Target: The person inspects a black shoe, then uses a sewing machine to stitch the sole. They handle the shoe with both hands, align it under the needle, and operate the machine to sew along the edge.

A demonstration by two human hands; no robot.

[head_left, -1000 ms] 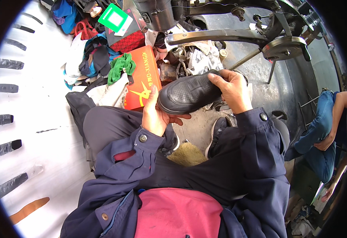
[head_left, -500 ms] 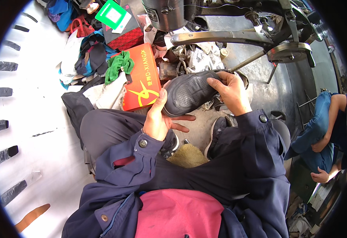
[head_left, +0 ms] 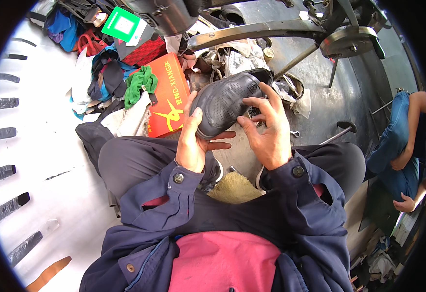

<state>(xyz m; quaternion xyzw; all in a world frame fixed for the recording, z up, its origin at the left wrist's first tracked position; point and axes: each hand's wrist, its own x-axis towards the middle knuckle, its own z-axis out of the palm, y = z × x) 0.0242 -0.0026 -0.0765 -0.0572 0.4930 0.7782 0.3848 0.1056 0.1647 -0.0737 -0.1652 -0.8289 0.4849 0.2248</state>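
Note:
A black shoe [head_left: 221,106] with a perforated upper is held tilted above my lap, its toe end toward me and its opening pointing away to the right. My left hand [head_left: 193,141] grips the toe end, thumb on top and the other fingers beneath. Along the shoe's right side, my right hand [head_left: 270,134] has its fingers apart and bent. Its fingertips are at the upper near the opening, and whether they press on it I cannot tell. Nothing shows inside the right hand.
Ahead stands a sewing machine with a metal arm [head_left: 256,33] and a handwheel [head_left: 348,43]. Left of the shoe lies an orange-red box [head_left: 165,82] with a green cloth [head_left: 140,86] on it. A yellowish fuzzy pad [head_left: 235,189] sits between my feet. Another person [head_left: 401,146] sits at the right.
My right hand has let go of the shoe's opening end and drawn back toward me, fingers spreading. The shoe has tipped steeper, its opening now higher. My left hand keeps its grip.

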